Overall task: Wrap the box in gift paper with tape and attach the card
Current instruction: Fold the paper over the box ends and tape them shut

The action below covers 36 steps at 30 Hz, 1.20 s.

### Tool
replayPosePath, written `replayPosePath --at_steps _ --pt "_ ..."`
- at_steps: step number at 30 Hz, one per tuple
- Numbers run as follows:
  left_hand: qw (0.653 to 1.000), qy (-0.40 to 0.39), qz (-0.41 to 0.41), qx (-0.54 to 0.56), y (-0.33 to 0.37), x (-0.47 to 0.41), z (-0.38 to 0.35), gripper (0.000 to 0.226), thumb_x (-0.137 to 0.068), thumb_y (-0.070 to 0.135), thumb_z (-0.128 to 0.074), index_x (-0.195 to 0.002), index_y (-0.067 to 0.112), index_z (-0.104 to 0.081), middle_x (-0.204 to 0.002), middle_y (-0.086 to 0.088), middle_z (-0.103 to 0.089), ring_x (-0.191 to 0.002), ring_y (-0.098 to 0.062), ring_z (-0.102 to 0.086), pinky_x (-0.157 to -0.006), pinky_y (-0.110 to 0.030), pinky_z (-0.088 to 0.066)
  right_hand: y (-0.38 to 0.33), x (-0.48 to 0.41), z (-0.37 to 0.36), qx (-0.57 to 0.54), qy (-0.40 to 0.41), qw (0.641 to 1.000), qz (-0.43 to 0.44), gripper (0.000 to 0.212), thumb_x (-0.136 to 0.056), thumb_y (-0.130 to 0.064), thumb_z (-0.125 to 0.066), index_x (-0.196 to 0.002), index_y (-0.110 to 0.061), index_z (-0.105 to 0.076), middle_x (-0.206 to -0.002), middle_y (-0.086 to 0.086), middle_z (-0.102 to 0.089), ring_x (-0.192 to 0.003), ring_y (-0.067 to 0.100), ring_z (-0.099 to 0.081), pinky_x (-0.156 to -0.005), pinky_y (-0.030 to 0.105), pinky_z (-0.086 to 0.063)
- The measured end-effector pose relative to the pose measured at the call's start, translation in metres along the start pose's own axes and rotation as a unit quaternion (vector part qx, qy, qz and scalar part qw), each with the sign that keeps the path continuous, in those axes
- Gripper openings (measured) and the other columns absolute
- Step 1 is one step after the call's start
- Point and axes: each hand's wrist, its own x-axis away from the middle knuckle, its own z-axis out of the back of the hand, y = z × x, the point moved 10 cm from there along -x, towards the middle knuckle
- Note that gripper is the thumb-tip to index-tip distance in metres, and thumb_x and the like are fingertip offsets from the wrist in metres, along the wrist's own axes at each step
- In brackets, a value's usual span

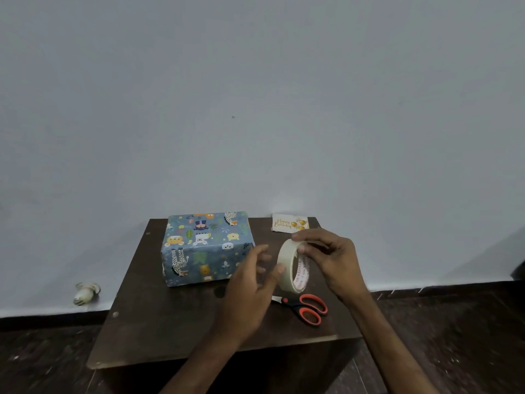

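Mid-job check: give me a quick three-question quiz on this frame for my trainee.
1. True or false: the birthday card is taped onto the wrapped box.
2. Which hand grips the tape roll? A) left hand B) right hand C) neither
3. Fill in: the scissors lie on the ____.
Key: 1 false, the card lies on the table, apart from the box; 2 B; 3 table.
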Motion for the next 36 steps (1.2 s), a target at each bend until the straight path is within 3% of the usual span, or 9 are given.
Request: replayPosePath --at_steps 5,10,13,16,22,25,28,32,36 --pt "0.983 -0.096 0.024 0.155 0.006 0.000 -0.026 0.018 -0.100 0.024 -0.057 -0.105 0.016 -0.072 -0.098 0.003 -0.077 -0.094 -0.008 -0.071 -0.081 -0.020 -0.054 0.002 0.002 -0.004 0.008 -0.007 1.000 0.008 0.020 -0.085 0.007 -0.068 -0.096 -0.007 -0.078 -0.099 -0.001 -0.076 -0.100 0.015 -0.071 -0.088 0.025 -0.055" --pt "0.996 -0.057 -0.014 0.072 -0.002 -0.005 -0.018 0.019 -0.095 0.034 -0.062 -0.092 0.017 -0.072 -0.089 0.000 -0.074 -0.087 -0.015 -0.070 -0.081 -0.040 -0.057 0.008 0.003 0.008 0.060 0.007 0.998 -0.006 0.025 -0.084 -0.006 -0.076 -0.105 -0.018 -0.075 -0.104 -0.010 -0.075 -0.102 0.008 -0.068 -0.089 0.019 -0.052" --pt "0.998 -0.025 -0.029 0.048 0.000 -0.007 -0.012 0.010 -0.097 0.025 -0.065 -0.090 0.023 -0.072 -0.086 0.012 -0.073 -0.084 -0.005 -0.068 -0.075 -0.025 -0.054 0.019 0.003 0.015 0.071 0.029 0.996 -0.048 0.010 -0.092 -0.019 -0.068 -0.100 -0.018 -0.075 -0.094 -0.006 -0.076 -0.095 0.011 -0.070 -0.086 0.027 -0.055" --pt "0.999 0.006 -0.042 0.032 0.010 -0.010 -0.011 0.007 -0.094 0.024 -0.068 -0.092 0.027 -0.074 -0.081 0.019 -0.071 -0.081 0.000 -0.065 -0.070 -0.016 -0.049 0.035 0.013 0.002 0.017 -0.030 0.989 -0.145 0.035 -0.095 -0.040 -0.055 -0.095 -0.011 -0.075 -0.089 0.003 -0.076 -0.089 0.019 -0.070 -0.083 0.035 -0.057" --pt "0.985 -0.054 -0.108 -0.122 0.032 -0.019 -0.041 0.015 -0.092 0.037 -0.068 -0.100 0.026 -0.076 -0.095 0.009 -0.073 -0.086 -0.004 -0.064 -0.079 -0.029 -0.055 0.013 0.021 0.005 0.088 -0.056 0.992 -0.069 0.010 -0.093 -0.025 -0.067 -0.088 -0.019 -0.074 -0.083 -0.005 -0.074 -0.082 0.010 -0.069 -0.078 0.024 -0.055" --pt "0.936 0.019 -0.213 -0.280 0.053 -0.016 -0.023 0.026 -0.098 0.043 -0.055 -0.100 0.025 -0.074 -0.101 0.011 -0.069 -0.094 -0.007 -0.061 -0.079 -0.028 -0.054 0.024 0.024 0.038 0.326 -0.042 0.943 -0.043 0.017 -0.091 -0.029 -0.070 -0.074 -0.031 -0.065 -0.071 -0.012 -0.063 -0.072 0.007 -0.058 -0.070 0.032 -0.050" --pt "0.902 0.170 -0.277 -0.283 0.071 -0.006 0.027 0.022 -0.099 0.029 -0.055 -0.096 0.017 -0.073 -0.104 0.004 -0.068 -0.096 -0.016 -0.063 -0.075 -0.033 -0.056 0.043 0.028 0.043 0.485 -0.119 0.864 -0.060 0.015 -0.091 -0.037 -0.067 -0.093 -0.024 -0.072 -0.090 -0.007 -0.066 -0.088 0.015 -0.057 -0.075 0.036 -0.047" --pt "0.882 0.284 -0.244 -0.284 0.072 0.003 0.092 0.016 -0.096 0.018 -0.058 -0.105 0.013 -0.070 -0.119 -0.002 -0.063 -0.110 -0.021 -0.057 -0.086 -0.027 -0.045 0.058 0.032 0.040 0.529 -0.176 0.824 -0.097 0.022 -0.088 -0.039 -0.069 -0.105 -0.025 -0.071 -0.108 -0.005 -0.062 -0.106 0.018 -0.053 -0.085 0.037 -0.046" --pt "0.896 0.301 -0.188 -0.268 0.046 -0.005 0.130 0.021 -0.098 0.019 -0.059 -0.117 0.014 -0.065 -0.134 -0.004 -0.056 -0.121 -0.026 -0.051 -0.091 -0.042 -0.047 0.063 0.034 0.049 0.506 -0.195 0.829 -0.134 0.028 -0.083 -0.033 -0.076 -0.108 -0.022 -0.072 -0.110 -0.005 -0.062 -0.105 0.016 -0.054 -0.087 0.035 -0.046"
